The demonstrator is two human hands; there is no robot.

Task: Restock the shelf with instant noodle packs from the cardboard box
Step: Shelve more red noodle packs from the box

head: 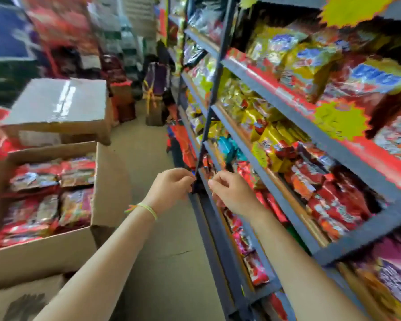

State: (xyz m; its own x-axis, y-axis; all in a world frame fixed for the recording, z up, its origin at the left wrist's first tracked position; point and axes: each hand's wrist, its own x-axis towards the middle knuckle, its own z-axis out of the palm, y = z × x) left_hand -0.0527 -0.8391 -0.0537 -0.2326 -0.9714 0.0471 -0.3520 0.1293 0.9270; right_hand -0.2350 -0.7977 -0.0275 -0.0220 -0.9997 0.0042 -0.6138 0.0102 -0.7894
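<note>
- Left hand [171, 187], centre of frame, fingers curled, tips at the dark upright post of the grey metal shelf unit [259, 76]; looks like it pinches something small and dark at the post, blur hides what, so can't tell if it grips anything.
- Thin yellow-green string bracelet [146, 208] on the left wrist.
- Right hand [229, 193] just right of the left one, fingers curled loosely over the front edge of a low shelf tier; nothing clearly held, grip not readable.
- Both bare forearms come up from the bottom edge of the frame.
- Red foil instant noodle packs on the shelf [329, 195] lie in rows on the tier right of the hands; more red packs on the tier below.
- Yellow foil snack packs [271, 135] on the tier above, right of centre.
- Open brown cardboard box [56, 246] at lower left, well apart from the hands, on the floor side of the aisle.
- Red and silver noodle packs in the box [53, 191], lying flat, filling it.
- Closed taped cardboard carton [60, 107] behind the open box, upper left.
- Yellow starburst price tags [340, 119] on the shelf edges, right side.
- Beige concrete floor [144, 140] runs up the middle of the aisle.
</note>
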